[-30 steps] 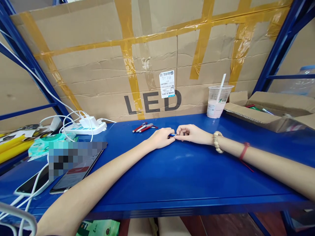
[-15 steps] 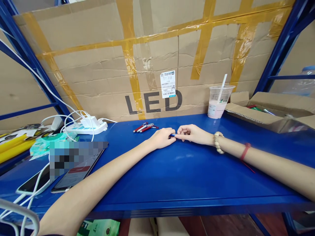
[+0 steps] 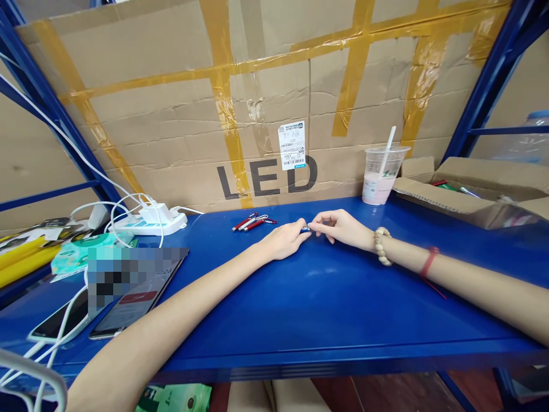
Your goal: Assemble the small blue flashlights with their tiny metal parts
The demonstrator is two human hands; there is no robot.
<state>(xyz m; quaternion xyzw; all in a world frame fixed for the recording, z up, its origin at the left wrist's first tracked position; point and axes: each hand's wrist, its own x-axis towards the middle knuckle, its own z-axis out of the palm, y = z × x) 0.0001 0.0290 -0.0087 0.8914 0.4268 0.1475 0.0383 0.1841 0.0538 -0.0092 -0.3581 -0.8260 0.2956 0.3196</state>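
Observation:
My left hand (image 3: 288, 239) is closed around a small blue metal tube (image 3: 305, 229), which lies mostly hidden by the fingers and thumb. A shiny end of it points toward my right hand (image 3: 339, 227). The right thumb and forefinger pinch at that end, while the other fingers curl loosely. Whether a separate small part sits in this pinch is too small to tell. Just behind the left hand, several slim red and silver metal tubes (image 3: 253, 222) with clips lie together on the blue tabletop (image 3: 326, 303).
A clear cup (image 3: 377, 186) of pink drink with a straw stands at the back right, beside an open cardboard box (image 3: 454, 197). On the left are a power strip (image 3: 171, 224) with white cables and a phone (image 3: 141, 303). Taped cardboard (image 3: 171, 137) closes off the back.
Both hands have shifted slightly. The left hand has turned, and more of the tube's shiny end shows. The right hand has risen a little, still pinching at the end.

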